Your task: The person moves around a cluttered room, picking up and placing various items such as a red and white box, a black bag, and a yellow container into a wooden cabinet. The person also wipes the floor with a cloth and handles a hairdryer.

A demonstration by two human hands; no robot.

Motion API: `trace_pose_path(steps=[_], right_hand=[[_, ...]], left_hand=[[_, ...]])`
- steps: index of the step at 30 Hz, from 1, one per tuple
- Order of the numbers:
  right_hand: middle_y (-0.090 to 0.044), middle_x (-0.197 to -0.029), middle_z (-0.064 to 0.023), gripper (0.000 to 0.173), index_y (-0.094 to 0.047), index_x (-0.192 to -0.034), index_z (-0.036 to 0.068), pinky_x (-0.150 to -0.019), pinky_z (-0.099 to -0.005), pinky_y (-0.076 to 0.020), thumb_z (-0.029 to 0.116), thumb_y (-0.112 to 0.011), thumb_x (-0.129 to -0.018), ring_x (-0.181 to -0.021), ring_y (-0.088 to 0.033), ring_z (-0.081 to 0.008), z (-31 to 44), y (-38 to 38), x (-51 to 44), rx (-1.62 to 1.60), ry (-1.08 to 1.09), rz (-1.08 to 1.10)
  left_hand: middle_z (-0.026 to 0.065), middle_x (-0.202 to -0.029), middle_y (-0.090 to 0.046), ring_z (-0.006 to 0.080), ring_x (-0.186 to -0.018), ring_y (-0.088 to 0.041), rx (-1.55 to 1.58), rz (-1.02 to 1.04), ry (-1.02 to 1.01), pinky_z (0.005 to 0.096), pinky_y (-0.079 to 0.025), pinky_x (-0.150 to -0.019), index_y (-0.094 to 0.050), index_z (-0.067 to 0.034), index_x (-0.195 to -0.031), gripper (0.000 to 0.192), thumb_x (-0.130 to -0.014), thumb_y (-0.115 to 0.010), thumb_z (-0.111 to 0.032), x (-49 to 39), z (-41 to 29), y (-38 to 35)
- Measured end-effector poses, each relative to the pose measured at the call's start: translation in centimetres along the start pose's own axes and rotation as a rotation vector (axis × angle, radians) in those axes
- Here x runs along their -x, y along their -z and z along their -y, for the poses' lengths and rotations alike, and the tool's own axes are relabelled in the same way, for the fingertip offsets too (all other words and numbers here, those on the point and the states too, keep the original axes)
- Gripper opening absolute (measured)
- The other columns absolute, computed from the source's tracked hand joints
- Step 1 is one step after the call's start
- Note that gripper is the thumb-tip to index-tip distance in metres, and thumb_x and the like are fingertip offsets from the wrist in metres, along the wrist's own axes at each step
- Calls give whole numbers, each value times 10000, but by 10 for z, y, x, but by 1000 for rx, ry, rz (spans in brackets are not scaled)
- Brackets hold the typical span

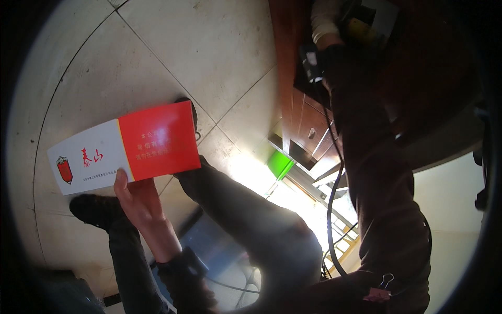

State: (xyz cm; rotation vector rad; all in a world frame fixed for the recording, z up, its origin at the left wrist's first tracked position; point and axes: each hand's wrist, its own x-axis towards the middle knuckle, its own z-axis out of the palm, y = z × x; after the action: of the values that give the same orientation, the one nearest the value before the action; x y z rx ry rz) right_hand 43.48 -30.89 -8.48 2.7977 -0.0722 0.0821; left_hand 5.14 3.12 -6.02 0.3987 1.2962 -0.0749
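My left hand [145,204] holds a flat, long cigarette carton [159,153] by its lower edge, with the thumb lying over the near face. One part of the carton is white with red characters and a small red emblem; the other is glossy red with faint gold writing. My right arm stretches up to the top of the view, beside dark wooden furniture. What seems to be my right hand [325,21], in a pale covering, is cut off by the upper edge; its fingers are hard to make out. A black device [311,64] with a cable sits at that wrist.
Wooden furniture with drawer-like panels [310,121] stands right of centre. A bright green object [280,165] is near its base, by strong light. The black cable [333,188] runs along my right arm. My legs and dark shoes [92,210] are over the tiled floor [157,74].
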Motion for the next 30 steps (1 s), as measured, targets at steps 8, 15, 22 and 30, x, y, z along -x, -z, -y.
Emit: trace_pose_path(steps=[8, 15, 22, 30], right_hand=[[-229, -1573, -256, 725, -289, -1541, 145, -1179, -513, -171, 529, -491, -960, -1452, -210, -419, -63, -19, -62, -212, -146, 0], [-249, -1572, -237, 761, -287, -1543, 153, -1165, -513, -210, 575, -488, -943, -1439, -245, -414, -101, -11, -60, -317, -271, 21], [-269, -1571, -217, 797, -284, -1546, 162, -1151, -513, -250, 621, -484, -927, -1427, -279, -409, -145, -40, -55, -377, -347, 46], [-292, -1570, -194, 838, -281, -1548, 171, -1135, -514, -295, 674, -481, -908, -1413, -318, -404, -164, -42, -20, -391, -453, 30]], left_hand=[[101, -1205, -595, 212, -1131, -584, -4, 127, 29, 382, -464, -979, -462, -27, -1345, 662, -820, -705, -348, -26, 5, -9], [120, -1250, -580, 223, -1180, -573, 41, 173, 0, 416, -459, -1023, -423, -56, -1388, 730, -806, -752, -348, -30, -3, 22], [113, -1273, -573, 209, -1182, -566, 57, 111, -84, 411, -454, -1027, -421, -57, -1390, 699, -831, -726, -345, -38, 9, 26], [90, -1271, -586, 196, -1187, -562, 154, 147, -44, 414, -449, -1037, -431, -70, -1393, 634, -862, -712, -273, -41, 8, 32]])
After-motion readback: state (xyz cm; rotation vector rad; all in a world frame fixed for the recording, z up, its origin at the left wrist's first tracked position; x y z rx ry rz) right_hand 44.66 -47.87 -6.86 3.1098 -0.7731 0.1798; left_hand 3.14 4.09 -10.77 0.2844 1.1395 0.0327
